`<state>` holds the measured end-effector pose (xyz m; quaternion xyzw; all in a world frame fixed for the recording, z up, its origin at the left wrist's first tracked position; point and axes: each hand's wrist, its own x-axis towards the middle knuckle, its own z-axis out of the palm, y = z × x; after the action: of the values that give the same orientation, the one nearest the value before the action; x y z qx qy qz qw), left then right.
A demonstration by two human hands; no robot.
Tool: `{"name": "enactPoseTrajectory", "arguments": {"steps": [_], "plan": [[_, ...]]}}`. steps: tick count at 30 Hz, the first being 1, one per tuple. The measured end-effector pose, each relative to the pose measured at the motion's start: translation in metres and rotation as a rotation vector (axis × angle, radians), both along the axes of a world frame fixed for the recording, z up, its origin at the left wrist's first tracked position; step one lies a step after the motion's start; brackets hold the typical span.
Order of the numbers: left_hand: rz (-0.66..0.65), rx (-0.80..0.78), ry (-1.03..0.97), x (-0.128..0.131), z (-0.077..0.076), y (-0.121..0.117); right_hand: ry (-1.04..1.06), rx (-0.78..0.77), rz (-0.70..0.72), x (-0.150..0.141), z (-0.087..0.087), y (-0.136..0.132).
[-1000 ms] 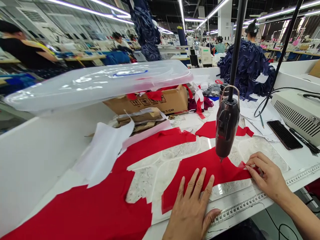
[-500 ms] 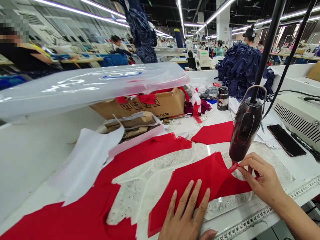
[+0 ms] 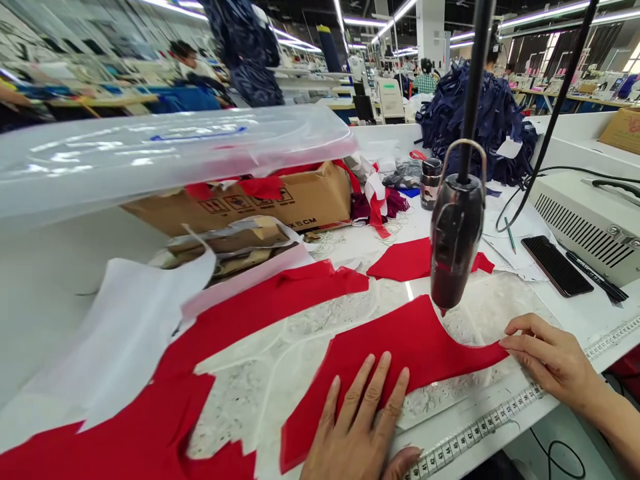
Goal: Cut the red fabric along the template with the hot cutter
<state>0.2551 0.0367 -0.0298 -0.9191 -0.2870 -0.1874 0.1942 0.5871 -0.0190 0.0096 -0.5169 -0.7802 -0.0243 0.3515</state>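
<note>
My left hand lies flat with its fingers spread on a red fabric piece, pressing it to the white lace-patterned sheet. My right hand rests at the piece's pointed right end, fingertips touching the tip and gripping nothing. A dark red hanging hand unit dangles on a black pole just above that piece. A larger red fabric piece spreads to the left, and a smaller one lies beyond.
A measuring tape runs along the table's front edge. At the back stand a clear plastic lid over a cardboard box, and a metal jar. To the right are a phone, a white machine and navy fabric.
My right hand has let go of the pinched red tip, which now lies flat on the sheet. The view has shifted, and the hanging unit swings left.
</note>
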Motion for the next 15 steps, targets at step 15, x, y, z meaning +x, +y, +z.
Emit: {"name": "enactPoseTrajectory", "arguments": {"steps": [15], "plan": [[-0.343, -0.261, 0.055, 0.064, 0.023, -0.006, 0.589, -0.091, 0.114, -0.088, 0.067, 0.089]]}}
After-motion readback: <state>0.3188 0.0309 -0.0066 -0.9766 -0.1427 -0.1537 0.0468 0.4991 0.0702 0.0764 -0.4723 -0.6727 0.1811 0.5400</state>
